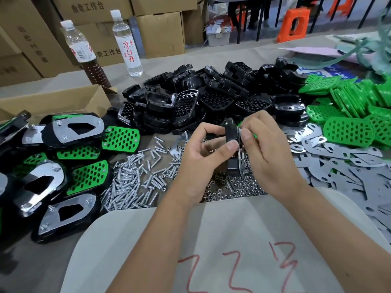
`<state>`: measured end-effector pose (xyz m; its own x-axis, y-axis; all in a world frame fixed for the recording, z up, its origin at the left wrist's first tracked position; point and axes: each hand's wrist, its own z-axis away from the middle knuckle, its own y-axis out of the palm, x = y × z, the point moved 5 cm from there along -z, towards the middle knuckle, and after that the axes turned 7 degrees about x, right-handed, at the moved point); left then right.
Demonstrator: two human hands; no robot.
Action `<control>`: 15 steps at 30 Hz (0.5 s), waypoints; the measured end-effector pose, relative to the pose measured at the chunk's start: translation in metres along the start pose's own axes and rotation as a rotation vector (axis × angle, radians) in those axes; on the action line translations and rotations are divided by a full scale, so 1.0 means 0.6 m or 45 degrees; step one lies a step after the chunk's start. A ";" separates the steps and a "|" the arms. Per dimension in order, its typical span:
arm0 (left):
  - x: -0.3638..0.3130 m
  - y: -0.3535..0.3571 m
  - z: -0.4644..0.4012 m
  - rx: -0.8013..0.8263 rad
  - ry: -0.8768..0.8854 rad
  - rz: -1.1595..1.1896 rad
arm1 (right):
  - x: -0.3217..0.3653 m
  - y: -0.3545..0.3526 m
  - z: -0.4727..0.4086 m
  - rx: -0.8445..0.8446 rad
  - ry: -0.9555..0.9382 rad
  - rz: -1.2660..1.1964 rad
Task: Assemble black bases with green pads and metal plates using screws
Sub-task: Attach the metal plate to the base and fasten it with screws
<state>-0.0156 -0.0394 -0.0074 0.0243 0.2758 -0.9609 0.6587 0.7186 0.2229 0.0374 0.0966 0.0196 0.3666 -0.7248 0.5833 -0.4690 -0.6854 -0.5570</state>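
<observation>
I hold one black base on edge in front of me, with a metal plate against its right side and a sliver of green pad behind. My left hand grips the base from the left, thumb on its edge. My right hand pinches the plate and base from the right. Below lie loose screws and small nuts. A heap of black bases is behind, green pads at the right, metal plates below them.
Finished assemblies are piled at the left beside an open cardboard box. Two bottles stand at the back left before stacked cartons. A pale cloth with red marks covers my lap. An orange stool stands beyond the table.
</observation>
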 end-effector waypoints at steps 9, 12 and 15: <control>0.001 0.005 0.002 -0.012 0.032 -0.136 | -0.004 -0.004 -0.003 -0.117 0.031 0.097; 0.001 0.005 0.001 -0.031 0.045 -0.148 | -0.006 -0.006 -0.001 -0.103 0.066 0.003; 0.001 0.002 0.001 -0.078 0.048 -0.164 | -0.006 0.004 0.000 -0.011 0.086 0.008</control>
<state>-0.0142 -0.0389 -0.0077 -0.0865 0.2015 -0.9757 0.6077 0.7867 0.1086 0.0348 0.0977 0.0162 0.3087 -0.7226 0.6185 -0.4778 -0.6801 -0.5560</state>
